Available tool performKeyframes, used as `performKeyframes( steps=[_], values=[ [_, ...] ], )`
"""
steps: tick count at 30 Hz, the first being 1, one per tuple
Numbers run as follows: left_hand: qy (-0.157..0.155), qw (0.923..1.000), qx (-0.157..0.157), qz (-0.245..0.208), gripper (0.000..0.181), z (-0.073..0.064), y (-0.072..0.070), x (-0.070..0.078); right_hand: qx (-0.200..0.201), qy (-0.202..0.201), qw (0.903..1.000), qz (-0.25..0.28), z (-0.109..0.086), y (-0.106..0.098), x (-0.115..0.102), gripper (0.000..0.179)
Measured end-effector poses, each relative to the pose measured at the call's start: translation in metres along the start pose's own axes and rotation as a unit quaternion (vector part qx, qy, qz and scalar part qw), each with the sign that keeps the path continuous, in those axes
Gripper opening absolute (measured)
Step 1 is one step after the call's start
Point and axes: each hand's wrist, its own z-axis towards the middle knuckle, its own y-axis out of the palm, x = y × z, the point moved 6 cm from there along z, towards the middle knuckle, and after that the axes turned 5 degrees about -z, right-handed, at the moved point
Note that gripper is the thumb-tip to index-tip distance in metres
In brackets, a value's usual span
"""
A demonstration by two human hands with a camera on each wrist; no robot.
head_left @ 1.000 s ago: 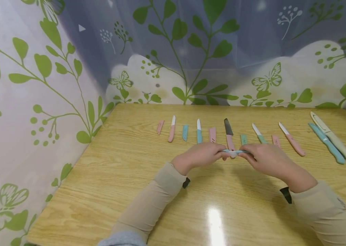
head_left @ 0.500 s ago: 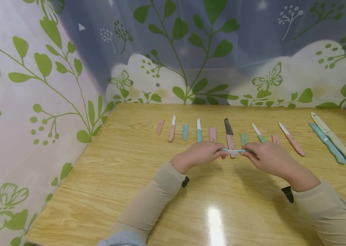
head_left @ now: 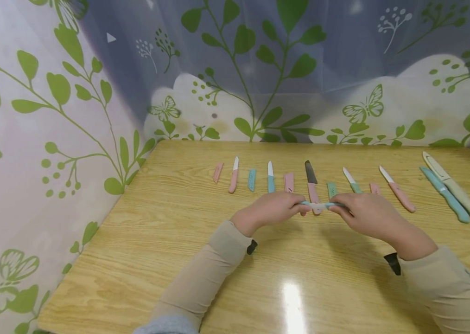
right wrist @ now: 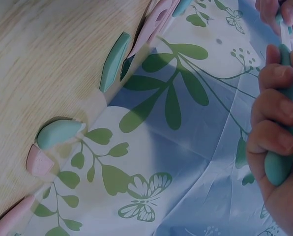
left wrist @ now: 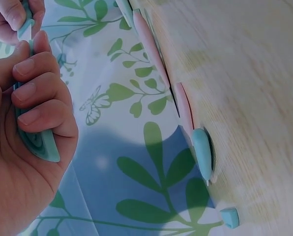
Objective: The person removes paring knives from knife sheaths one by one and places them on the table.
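Over the table, in the head view, my left hand [head_left: 270, 208] and right hand [head_left: 366, 215] face each other with a small knife between them. Curled fingers of the left hand grip its teal blade sheath [left wrist: 49, 147] in the left wrist view. The right hand wraps round the knife's teal handle [right wrist: 279, 167]. A short stretch of white blade [head_left: 317, 205] shows between the fingertips. Just beyond lies a pink-handled knife [head_left: 310, 174] with a dark blade, its handle end partly behind the held knife. A pink sheath [head_left: 288, 182] and a green sheath [head_left: 332, 188] flank it.
Leftward in the row lie a blue knife [head_left: 270, 182], a blue sheath [head_left: 251, 179], a pink knife [head_left: 233, 178] and a pink sheath [head_left: 217, 172]. Rightward are a green knife [head_left: 349, 177], another pink knife [head_left: 399, 195], a blue knife [head_left: 447, 197] and a cream one [head_left: 452, 185].
The right hand has shifted slightly to the right, away from the left hand. A longer stretch of white blade shows between the sheath and handle. The knives on the table have not moved.
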Motion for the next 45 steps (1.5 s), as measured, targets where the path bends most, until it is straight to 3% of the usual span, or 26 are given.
performKeyframes(
  steps=[36, 45],
  values=[
    [0.005, 0.9998, 0.0, -0.019, 0.032, -0.0005, -0.002, -0.003, 0.002, 0.006, 1.0, 0.005, -0.0017, -0.003, 0.0044, 0.015],
    [-0.007, 0.9997, -0.001, -0.021, 0.029, -0.0012, -0.0027, -0.0044, 0.0, 0.004, 1.0, -0.003, -0.002, -0.004, 0.0058, 0.014]
  ],
)
